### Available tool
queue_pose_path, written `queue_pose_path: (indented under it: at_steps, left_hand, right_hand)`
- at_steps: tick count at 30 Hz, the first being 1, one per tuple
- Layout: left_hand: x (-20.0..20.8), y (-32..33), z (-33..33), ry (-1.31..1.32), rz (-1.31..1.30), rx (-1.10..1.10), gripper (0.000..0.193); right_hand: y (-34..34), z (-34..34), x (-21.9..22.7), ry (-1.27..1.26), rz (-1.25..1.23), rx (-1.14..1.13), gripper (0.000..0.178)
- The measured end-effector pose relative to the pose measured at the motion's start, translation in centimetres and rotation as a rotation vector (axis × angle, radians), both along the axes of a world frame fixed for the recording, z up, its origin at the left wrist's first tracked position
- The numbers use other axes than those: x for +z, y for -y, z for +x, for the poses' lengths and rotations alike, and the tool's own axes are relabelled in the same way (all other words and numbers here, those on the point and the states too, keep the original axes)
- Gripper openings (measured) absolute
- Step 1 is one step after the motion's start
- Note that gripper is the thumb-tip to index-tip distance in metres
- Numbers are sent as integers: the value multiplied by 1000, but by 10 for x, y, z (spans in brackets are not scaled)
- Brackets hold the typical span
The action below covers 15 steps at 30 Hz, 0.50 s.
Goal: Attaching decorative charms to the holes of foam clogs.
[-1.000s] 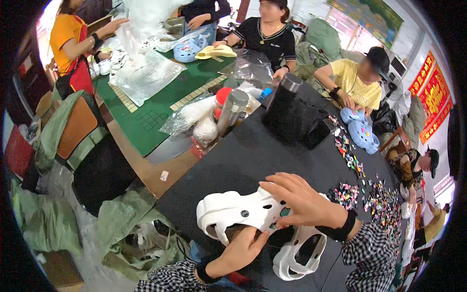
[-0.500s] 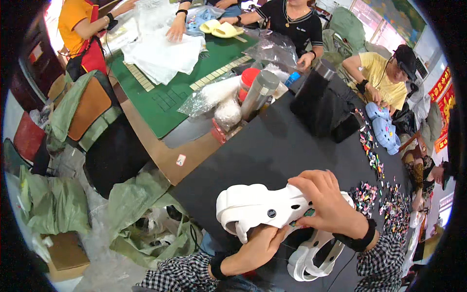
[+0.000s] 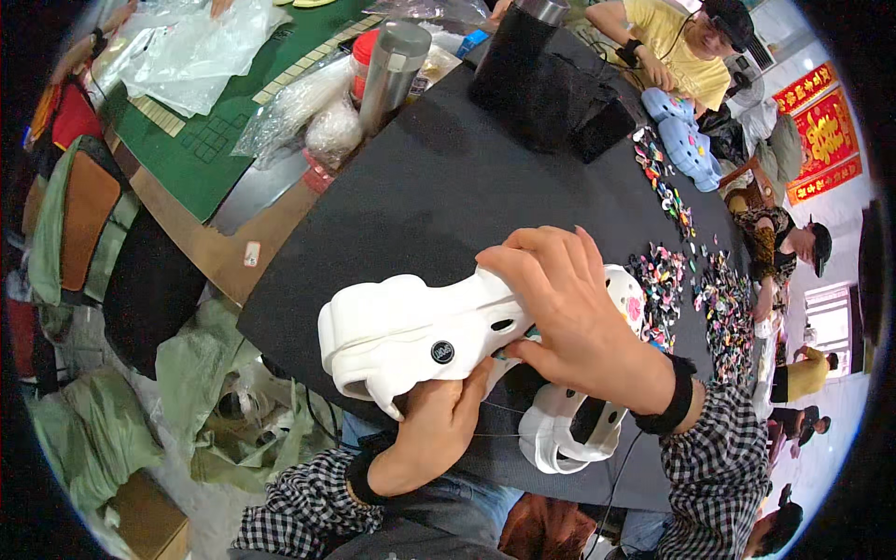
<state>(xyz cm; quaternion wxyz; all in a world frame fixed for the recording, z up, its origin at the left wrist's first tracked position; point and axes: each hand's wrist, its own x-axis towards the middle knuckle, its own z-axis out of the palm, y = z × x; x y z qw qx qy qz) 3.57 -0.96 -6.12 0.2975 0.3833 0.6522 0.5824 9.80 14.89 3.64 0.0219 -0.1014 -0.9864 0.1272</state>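
Left hand [image 3: 425, 434] holds a white clog [image 3: 401, 313] from below, its thumb against the lower edge of the shoe and its other fingers mostly hidden by it. Right hand [image 3: 583, 322] is bent over the forward part of the same clog, fingers across the top and thumb pressed near the lower side, so both hands grip it. The clog's heel end lies up and to the left of the left hand, with a round dark badge [image 3: 442, 352] on the side facing the wearer. Beside the right thumb, a small patch of green shows, too covered to identify.

A second white clog [image 3: 569, 457] rests on the black tabletop [image 3: 401, 224], just below the right hand and to the right of the left one; thin pale strands run between it and the left hand. Just past the right hand's knuckles, a white toe carries a pink flower [image 3: 634, 308]; which shoe it belongs to is hidden.

Farther right of the right hand, small multicoloured charms [image 3: 726, 322] lie in loose heaps. Up and to the right of it, at the far side, a person in a yellow shirt [image 3: 677, 42] sits behind blue clogs [image 3: 691, 149]. Well above both hands are a black tumbler [image 3: 513, 65] and a grey flask [image 3: 394, 75]. Left of the left hand, below table level, sags a green sack [image 3: 196, 373].
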Motion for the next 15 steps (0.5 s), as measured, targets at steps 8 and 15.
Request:
queue_pose_path:
  at_steps: [8,15]
  left_hand:
    - [-4,3,1,3,-14,7,25]
    - [-5,9,-1,-117,-17,-44,25]
  right_hand:
    - [7,3,-1,-35,15,-14,76]
    - [9,15,1,-60,109,44,84]
